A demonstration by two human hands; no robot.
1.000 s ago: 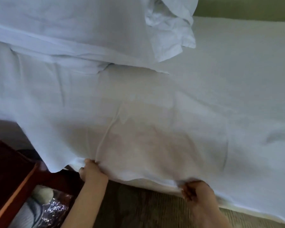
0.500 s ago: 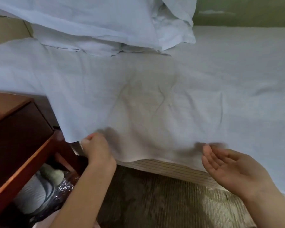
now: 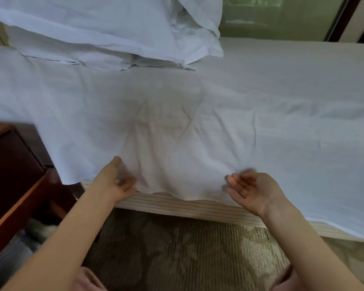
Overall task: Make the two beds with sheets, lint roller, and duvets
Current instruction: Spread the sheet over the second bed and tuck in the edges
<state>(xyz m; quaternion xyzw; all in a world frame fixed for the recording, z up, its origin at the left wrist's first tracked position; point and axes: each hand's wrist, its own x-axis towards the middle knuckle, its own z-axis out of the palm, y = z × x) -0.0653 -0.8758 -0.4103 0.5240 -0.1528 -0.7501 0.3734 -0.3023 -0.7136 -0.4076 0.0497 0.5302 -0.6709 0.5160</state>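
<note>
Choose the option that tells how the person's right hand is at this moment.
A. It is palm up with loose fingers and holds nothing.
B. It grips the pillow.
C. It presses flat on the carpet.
A: the right hand is turned palm up near the hanging edge of the sheet, its fingers loosely stretched, with nothing in it.

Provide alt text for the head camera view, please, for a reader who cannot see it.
A person's left hand, blurred, and right hand, palm up with fingers relaxed, are at the hanging edge of a white sheet spread over a bed. White pillows lie at the upper left, and a dark wooden nightstand stands beside the bed.
</note>
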